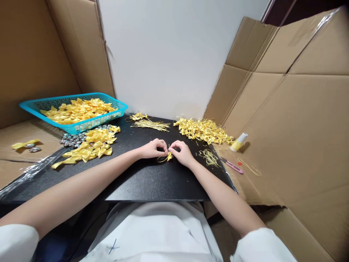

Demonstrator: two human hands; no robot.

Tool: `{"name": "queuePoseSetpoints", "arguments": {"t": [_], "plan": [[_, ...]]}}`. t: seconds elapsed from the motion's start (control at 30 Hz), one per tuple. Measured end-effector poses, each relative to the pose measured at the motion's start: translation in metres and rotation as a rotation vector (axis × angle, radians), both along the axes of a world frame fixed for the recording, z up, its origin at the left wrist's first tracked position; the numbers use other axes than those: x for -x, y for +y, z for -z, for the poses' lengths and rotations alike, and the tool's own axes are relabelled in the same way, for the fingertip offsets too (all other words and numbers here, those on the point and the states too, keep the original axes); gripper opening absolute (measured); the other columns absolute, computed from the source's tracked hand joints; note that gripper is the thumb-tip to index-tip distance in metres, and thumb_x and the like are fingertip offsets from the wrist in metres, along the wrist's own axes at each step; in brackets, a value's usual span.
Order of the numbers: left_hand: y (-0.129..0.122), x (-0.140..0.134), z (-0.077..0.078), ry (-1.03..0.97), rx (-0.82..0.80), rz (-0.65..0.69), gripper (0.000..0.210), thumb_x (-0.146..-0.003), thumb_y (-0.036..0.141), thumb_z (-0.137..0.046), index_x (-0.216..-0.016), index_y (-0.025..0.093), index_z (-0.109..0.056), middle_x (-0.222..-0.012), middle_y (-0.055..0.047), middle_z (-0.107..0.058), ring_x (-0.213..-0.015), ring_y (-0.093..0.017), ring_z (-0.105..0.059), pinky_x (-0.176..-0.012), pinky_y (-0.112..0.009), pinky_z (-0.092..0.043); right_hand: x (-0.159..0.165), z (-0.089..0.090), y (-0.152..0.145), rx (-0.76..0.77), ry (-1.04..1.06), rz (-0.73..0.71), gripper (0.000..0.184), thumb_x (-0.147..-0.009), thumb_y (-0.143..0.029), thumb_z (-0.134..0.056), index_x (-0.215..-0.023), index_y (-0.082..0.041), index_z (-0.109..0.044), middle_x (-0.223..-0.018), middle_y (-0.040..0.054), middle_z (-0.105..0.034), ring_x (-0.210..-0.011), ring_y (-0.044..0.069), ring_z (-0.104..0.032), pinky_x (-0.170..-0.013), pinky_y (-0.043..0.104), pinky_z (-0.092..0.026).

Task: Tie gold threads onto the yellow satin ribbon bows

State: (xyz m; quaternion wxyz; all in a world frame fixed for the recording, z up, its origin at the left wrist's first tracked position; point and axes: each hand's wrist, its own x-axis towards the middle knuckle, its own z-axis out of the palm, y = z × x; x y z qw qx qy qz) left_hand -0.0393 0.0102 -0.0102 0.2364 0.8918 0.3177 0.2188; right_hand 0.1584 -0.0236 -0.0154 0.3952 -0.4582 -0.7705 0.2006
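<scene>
At the middle of the black table [152, 182], my left hand [155, 148] and my right hand [182, 152] meet with fingertips pinched. Between them is a small yellow ribbon bow [169, 156] with a thin gold cord [161, 160] looping out to the left. Both hands grip at the top of the bow, at the cord; the exact hold of each fingertip is too small to make out. Behind my hands lies a bundle of gold cords [152, 125]. A heap of corded yellow bows [203, 130] sits to the back right.
A turquoise basket [79, 127] of yellow bows stands back left, with loose bows [87, 151] and silver buttons [72, 140] before it. On the right are cord scraps [210, 157], a pink cutter [233, 167] and a thread spool [239, 142]. Cardboard walls [294, 120] flank the table.
</scene>
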Motion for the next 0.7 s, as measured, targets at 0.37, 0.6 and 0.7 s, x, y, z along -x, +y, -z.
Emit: {"name": "queuePoseSetpoints", "arguments": {"t": [0.37, 0.6, 0.7], "plan": [[-0.0054, -0.0048, -0.0010, -0.003, -0.031, -0.012, 0.029, -0.077, 0.047, -0.063, -0.076, 0.020, -0.071, -0.095, -0.004, -0.065, -0.098, -0.021, -0.053, -0.094, -0.033, -0.036, -0.0008, 0.0013, 0.0011, -0.007, 0.006, -0.097, 0.008, -0.080, -0.024, -0.065, -0.072, -0.021, -0.066, -0.086, 0.0006, -0.067, -0.087, 0.017, -0.055, -0.085, 0.033, -0.039], [-0.0084, -0.0049, -0.0028, -0.031, -0.019, -0.019, 0.026, -0.077, 0.044, -0.062, -0.072, 0.020, -0.071, -0.092, -0.004, -0.065, -0.094, -0.020, -0.055, -0.095, -0.034, -0.037, -0.0009, -0.0029, -0.0014, -0.008, 0.007, -0.037, 0.007, -0.080, -0.025, -0.062, -0.076, -0.022, -0.066, -0.086, 0.0003, -0.066, -0.083, 0.016, -0.054, -0.082, 0.031, -0.040], [-0.0081, -0.0051, -0.0031, -0.053, -0.022, -0.016, 0.024, -0.077, 0.042, -0.061, -0.072, 0.020, -0.071, -0.090, -0.004, -0.065, -0.092, -0.019, -0.056, -0.095, -0.033, -0.037, -0.0027, -0.0073, -0.0054, -0.003, -0.033, 0.030, 0.008, -0.077, -0.025, -0.064, -0.070, -0.022, -0.063, -0.084, -0.0001, -0.065, -0.085, 0.017, -0.054, -0.083, 0.034, -0.039]]}}
